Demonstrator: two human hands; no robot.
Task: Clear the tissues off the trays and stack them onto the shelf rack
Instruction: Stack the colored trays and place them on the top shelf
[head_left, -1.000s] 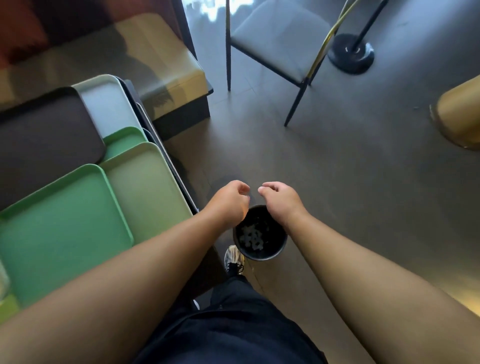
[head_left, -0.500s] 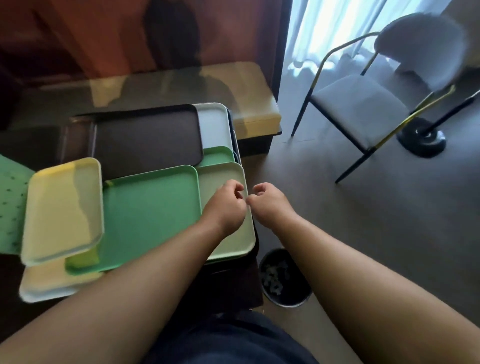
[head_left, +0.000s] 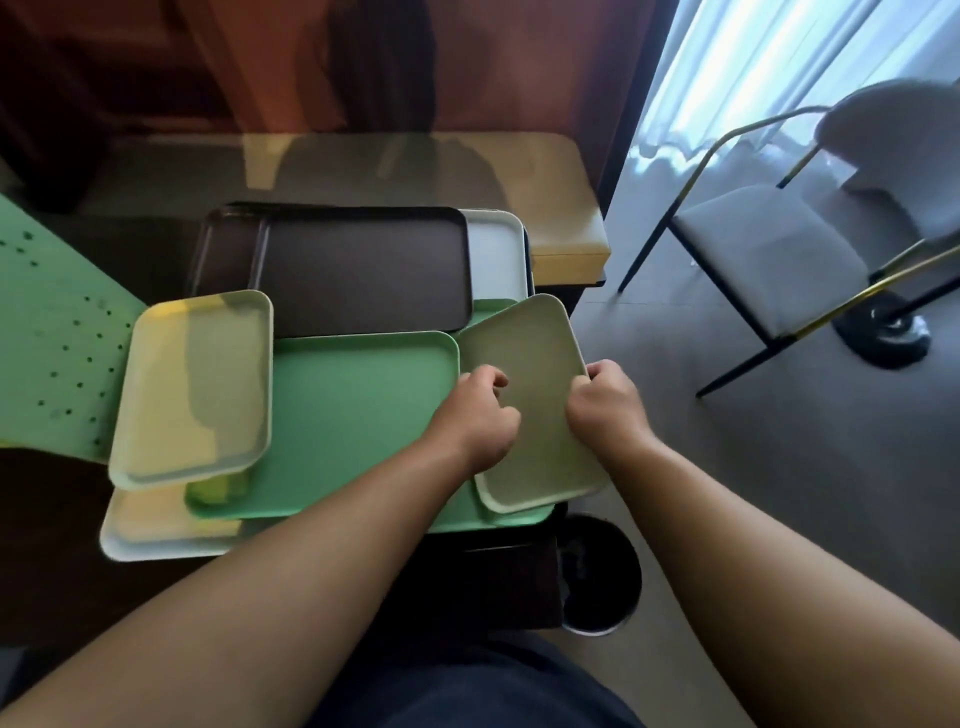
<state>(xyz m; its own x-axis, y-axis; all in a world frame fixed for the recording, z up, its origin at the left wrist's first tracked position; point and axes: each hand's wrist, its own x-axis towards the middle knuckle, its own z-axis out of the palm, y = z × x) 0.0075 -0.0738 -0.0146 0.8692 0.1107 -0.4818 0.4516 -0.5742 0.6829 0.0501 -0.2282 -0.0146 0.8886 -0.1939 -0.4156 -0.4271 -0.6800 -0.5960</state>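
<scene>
I saw both hands grasping the pale green tray (head_left: 524, 364): the left hand (head_left: 480, 415) on its left edge, the right hand (head_left: 605, 410) on its right edge.

Matt, smooth plastic olive tray (head_left: 524, 384); glossy tabletop (head_left: 550, 182); cloth chair seat (head_left: 769, 254) on metal legs.

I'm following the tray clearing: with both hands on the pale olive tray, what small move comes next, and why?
Probably lift the pale olive rectangular plastic tray off the green tray beneath: the left hand and right hand grip its side edges, it sits skewed, and no tissue shows on it.
</scene>
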